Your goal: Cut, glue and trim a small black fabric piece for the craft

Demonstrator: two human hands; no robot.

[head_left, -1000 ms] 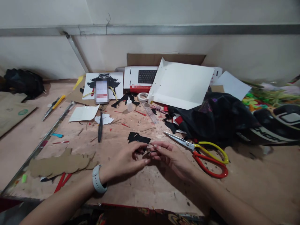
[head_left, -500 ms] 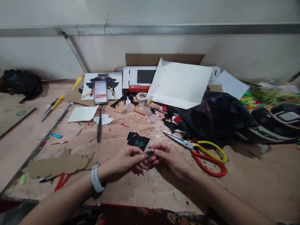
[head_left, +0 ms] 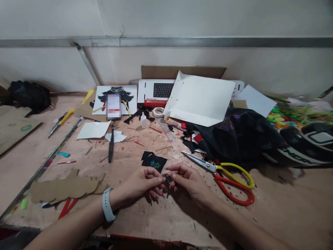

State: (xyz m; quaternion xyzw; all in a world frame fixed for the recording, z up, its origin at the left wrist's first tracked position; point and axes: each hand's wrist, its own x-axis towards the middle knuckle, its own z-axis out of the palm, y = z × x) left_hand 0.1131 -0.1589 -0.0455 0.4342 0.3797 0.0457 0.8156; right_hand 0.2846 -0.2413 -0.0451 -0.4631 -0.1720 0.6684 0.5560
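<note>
Head view shows my left hand [head_left: 142,180] and right hand [head_left: 188,178] meeting fingertip to fingertip low over the worktop [head_left: 161,211]. Each grip is pressed together on the same small dark piece [head_left: 167,179], pinched between thumb and forefinger of both hands; it is too small for me to tell its shape. A pale wristband [head_left: 107,209] sits on my left wrist.

I judge the step in hand to be fine work on that scrap, peeling or folding it. Whatever comes next would call for keeping the pinch steady and the piece clear of the litter below.

Just beyond my fingers lies a black cut-out [head_left: 154,161] with a small green mark on it, close to the left hand but apart from it. Red and yellow scissors [head_left: 223,172] lie near my right hand, blades pointing toward the middle. Farther out are a black-handled knife [head_left: 111,147], a cardboard shape [head_left: 66,185] at the left, a tape roll [head_left: 158,111], a small glue bottle [head_left: 143,120], a white sheet [head_left: 203,99] and a dark bag [head_left: 239,133].

Nothing blocks the hands themselves; the scissor tips are the nearest hazard if my right hand swings outward.
</note>
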